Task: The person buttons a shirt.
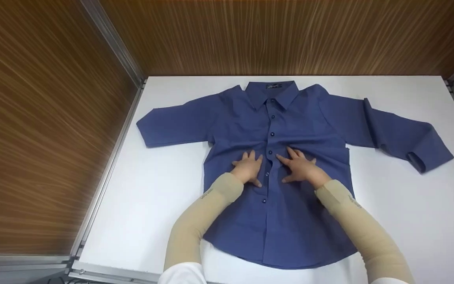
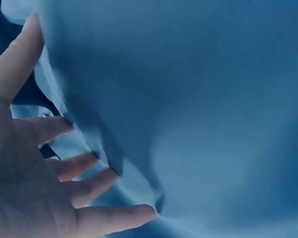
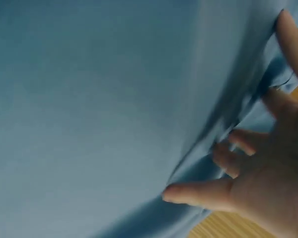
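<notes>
A dark blue button-up shirt (image 1: pixel 242 232) lies front side up, its collar (image 1: pixel 288 96) at the far side and its hem towards me. My left hand (image 1: pixel 247 167) rests on the shirt front just left of the button placket, fingers spread. To the right of the placket, my right hand (image 1: pixel 302 167) touches the cloth with its fingers apart. Both wrist views show fingertips pressing on the fabric, with small folds at the tips. Wrinkles cross the chest above the hands. One sleeve (image 1: pixel 179 122) reaches left; the other sleeve (image 1: pixel 400 134) stretches right, creased and twisted near its cuff.
The shirt lies on a white table (image 1: pixel 132 213). Wood-grain panels stand behind it (image 1: pixel 274 35) and along the left side, with a metal rail (image 1: pixel 105 173) at the table's left edge. Beige sleeve covers (image 1: pixel 195 217) are on both forearms.
</notes>
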`<state>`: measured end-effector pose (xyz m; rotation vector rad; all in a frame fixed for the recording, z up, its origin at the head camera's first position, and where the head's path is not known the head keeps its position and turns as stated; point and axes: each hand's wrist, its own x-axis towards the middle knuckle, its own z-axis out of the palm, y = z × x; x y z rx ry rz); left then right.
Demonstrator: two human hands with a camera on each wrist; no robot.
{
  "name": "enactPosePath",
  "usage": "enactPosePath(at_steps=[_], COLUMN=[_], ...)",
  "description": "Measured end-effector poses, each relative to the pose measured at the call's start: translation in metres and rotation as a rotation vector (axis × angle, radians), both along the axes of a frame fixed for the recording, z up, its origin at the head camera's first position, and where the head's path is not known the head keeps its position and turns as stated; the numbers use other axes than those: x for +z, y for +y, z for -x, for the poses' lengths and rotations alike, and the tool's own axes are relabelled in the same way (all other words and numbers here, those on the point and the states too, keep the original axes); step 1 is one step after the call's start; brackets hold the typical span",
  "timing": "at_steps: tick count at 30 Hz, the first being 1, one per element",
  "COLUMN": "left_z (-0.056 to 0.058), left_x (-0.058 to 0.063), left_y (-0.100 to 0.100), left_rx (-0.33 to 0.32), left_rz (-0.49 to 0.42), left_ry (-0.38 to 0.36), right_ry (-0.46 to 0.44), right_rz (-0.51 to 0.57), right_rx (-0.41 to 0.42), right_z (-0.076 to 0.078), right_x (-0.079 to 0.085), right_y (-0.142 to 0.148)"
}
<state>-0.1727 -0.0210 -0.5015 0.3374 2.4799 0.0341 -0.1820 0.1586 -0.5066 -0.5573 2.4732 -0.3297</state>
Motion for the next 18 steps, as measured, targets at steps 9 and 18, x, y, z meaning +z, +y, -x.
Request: enactPosePath(at_steps=[9, 18], left_z=[0.019, 0.049], left_x=[0.0, -0.003], left_y=[-0.001, -0.004], left_rx=[0.052, 0.118], left_rz=[-0.057, -0.103], left_ry=[-0.029, -0.006], right_ry=[-0.055, 0.01], right_rz=[-0.038, 0.001], right_rx=[-0.03, -0.095], right_z=[0.019, 0.05], right_x=[0.0, -0.004], right_y=[-0.005, -0.012])
